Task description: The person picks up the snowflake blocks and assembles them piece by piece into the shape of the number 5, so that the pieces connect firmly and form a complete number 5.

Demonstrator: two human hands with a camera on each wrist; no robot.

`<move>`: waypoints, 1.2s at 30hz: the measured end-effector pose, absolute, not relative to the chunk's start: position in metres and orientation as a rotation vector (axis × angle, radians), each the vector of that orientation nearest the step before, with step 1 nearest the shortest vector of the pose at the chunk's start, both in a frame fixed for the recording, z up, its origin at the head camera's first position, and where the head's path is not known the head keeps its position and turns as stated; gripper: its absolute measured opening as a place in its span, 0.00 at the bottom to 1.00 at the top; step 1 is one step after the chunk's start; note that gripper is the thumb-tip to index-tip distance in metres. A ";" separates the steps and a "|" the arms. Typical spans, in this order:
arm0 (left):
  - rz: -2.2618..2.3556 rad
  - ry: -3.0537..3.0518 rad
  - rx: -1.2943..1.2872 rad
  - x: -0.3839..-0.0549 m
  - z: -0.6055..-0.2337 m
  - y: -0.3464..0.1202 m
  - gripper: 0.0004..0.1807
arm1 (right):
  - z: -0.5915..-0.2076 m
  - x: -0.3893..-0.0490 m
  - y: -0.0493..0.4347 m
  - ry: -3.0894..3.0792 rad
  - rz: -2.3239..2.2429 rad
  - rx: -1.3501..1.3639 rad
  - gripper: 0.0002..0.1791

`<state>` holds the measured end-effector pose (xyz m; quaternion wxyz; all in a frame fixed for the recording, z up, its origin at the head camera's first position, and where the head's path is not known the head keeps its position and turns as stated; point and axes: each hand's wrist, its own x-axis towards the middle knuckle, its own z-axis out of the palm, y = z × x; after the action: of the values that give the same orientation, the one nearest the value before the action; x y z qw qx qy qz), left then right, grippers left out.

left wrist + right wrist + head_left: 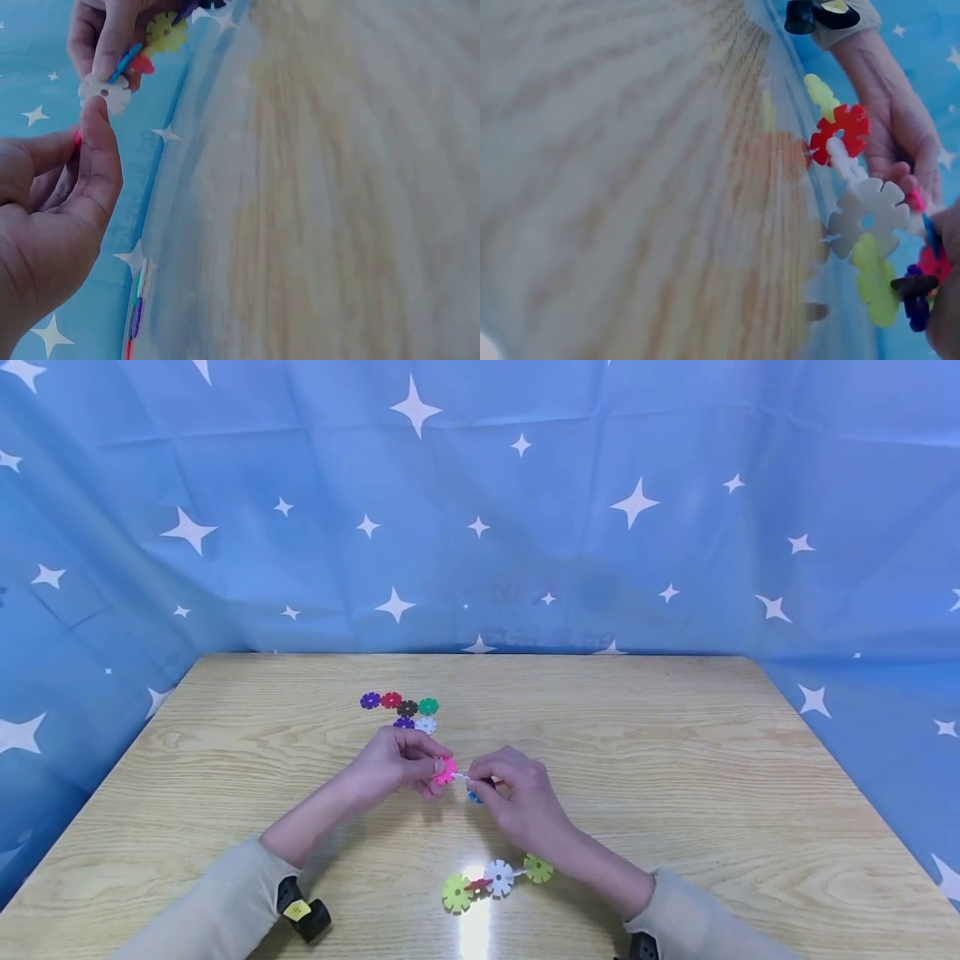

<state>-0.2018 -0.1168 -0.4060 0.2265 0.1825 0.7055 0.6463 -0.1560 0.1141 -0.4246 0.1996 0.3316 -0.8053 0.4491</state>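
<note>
My left hand (393, 764) pinches a pink notched plastic disc (447, 770) by its edge; in the left wrist view mostly its pink rim (78, 138) peeks out behind the fingers. Facing it, my right hand (521, 793) pinches a white notched disc (105, 93), which meets the pink one edge to edge. The left thumb tip lies right at the white disc's lower rim. Linked to the white disc is a chain of a blue disc (126, 63), a red disc (142, 64), a yellow disc (166, 33) and darker ones, partly hidden by the right hand.
Nearer the front edge lies a joined chain of yellow-green discs (457, 893), a red disc (477, 885) and white discs (498, 878). Beyond the left hand, several loose discs, among them a green disc (428, 706), lie on the wooden table (675, 735). A starry blue curtain (525, 527) hangs behind.
</note>
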 end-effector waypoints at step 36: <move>1.959 1.871 0.211 -0.190 -0.403 -0.104 0.14 | -0.419 -0.160 0.112 -2.316 1.316 0.867 0.06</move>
<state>-0.1900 -0.1042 -0.4033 0.2106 0.0759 0.6732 0.7048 -0.1600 0.1122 -0.4190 0.1694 0.3052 -0.8148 0.4628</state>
